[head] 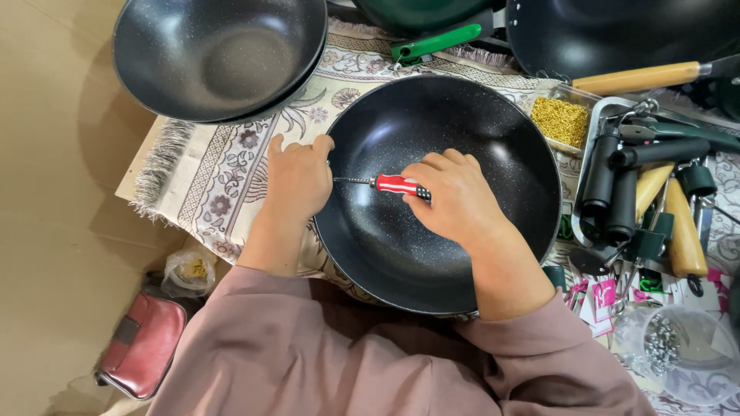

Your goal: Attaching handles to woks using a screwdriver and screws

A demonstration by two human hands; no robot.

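A black speckled wok (470, 123) lies in front of me on a patterned cloth (231, 177). My right hand (455, 196) reaches into the wok and grips a screwdriver (393, 184) with a red-and-white handle. Its metal shaft points left toward the wok's left rim. My left hand (297, 177) rests curled on that left rim, at the shaft's tip. What sits under the fingers is hidden.
A stack of black woks (216, 58) sits at upper left. More pans lie at the top, one with a green handle (435, 42), one with a wooden handle (640, 77). At right are a box of gold screws (560, 119), loose black handles (617, 181) and a tub of silver screws (663, 347). A red pouch (142, 347) is on the floor.
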